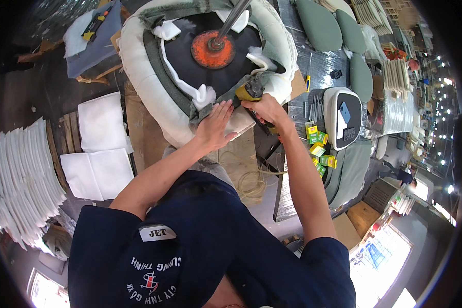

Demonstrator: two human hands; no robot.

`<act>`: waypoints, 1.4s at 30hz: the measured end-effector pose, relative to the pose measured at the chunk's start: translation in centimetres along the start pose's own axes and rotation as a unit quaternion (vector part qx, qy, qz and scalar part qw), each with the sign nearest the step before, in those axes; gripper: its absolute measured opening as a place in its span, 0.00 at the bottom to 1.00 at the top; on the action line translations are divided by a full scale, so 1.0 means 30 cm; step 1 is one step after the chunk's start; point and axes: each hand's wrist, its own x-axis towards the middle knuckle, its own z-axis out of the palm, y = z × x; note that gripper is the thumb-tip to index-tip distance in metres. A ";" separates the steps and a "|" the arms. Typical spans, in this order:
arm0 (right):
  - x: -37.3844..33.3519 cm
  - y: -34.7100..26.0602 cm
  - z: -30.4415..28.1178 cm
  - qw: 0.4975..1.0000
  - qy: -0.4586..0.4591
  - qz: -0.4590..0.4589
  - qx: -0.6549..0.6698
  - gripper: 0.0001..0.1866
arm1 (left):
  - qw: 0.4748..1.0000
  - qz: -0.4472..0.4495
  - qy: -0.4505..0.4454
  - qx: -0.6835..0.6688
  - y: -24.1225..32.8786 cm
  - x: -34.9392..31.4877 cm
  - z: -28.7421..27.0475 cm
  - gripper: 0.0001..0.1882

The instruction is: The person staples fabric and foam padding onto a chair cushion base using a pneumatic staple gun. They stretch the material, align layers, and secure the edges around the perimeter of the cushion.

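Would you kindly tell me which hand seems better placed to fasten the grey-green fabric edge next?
Probably the right hand: it grips the yellow-and-black handheld tool at the grey-green fabric, while the left hand rests palm-down.

Metal post (234, 21) on orange disc (203, 57) bars a straight pass over the dark panel (219, 82); bare panel leaves room either side. White padding tuft (204, 96) narrows the near edge. There, left hand (215, 124) and yellow-black tool (250, 90), gripped in right hand (268, 109), block entry. Small boxes (318, 149) crowd the right forearm's (309, 190) outer side.
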 end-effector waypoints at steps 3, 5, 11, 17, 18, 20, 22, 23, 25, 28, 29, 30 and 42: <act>-0.002 -0.023 0.041 1.000 -0.018 -0.011 -0.015 0.32 | 0.996 -0.010 -0.043 0.080 0.005 -0.005 -0.021 0.47; -0.024 -0.048 0.065 0.999 -0.018 -0.022 -0.026 0.32 | 0.995 -0.020 -0.059 0.080 -0.014 -0.034 -0.038 0.47; -0.063 -0.083 0.119 0.999 -0.024 0.001 -0.035 0.32 | 0.972 0.042 -0.120 0.195 -0.075 -0.111 -0.164 0.44; -0.113 -0.137 0.186 0.999 -0.033 0.022 0.019 0.32 | 0.983 0.040 -0.144 0.103 -0.123 -0.136 -0.229 0.33; -0.122 -0.136 0.177 0.998 -0.045 0.018 0.031 0.32 | 0.988 0.052 -0.116 0.089 -0.143 -0.163 -0.224 0.32; -0.127 -0.124 0.179 0.998 -0.041 0.021 0.037 0.31 | 0.993 0.084 -0.053 0.062 -0.210 -0.203 -0.220 0.29; -0.109 -0.075 0.232 0.999 -0.025 0.035 0.023 0.30 | 0.995 0.093 -0.033 0.032 -0.276 -0.210 -0.222 0.27; -0.102 -0.059 0.254 1.000 -0.008 0.025 0.014 0.30 | 0.995 0.100 -0.025 0.014 -0.302 -0.215 -0.219 0.26; -0.074 -0.054 0.286 1.000 0.030 0.003 -0.005 0.31 | 0.992 0.122 0.013 -0.010 -0.361 -0.227 -0.202 0.25; -0.111 -0.106 0.218 0.997 -0.028 0.034 0.065 0.32 | 0.986 0.138 0.084 -0.037 -0.410 -0.229 -0.151 0.27; -0.130 -0.111 0.209 0.996 -0.009 0.025 0.089 0.33 | 0.985 0.113 0.116 -0.058 -0.395 -0.224 -0.141 0.28; -0.132 -0.065 0.235 0.997 0.047 0.000 0.064 0.32 | 0.982 0.093 0.144 -0.081 -0.375 -0.217 -0.127 0.30; -0.273 0.044 0.318 0.965 0.260 -0.005 0.024 0.27 | 0.989 0.063 0.133 -0.005 -0.120 -0.157 -0.021 0.36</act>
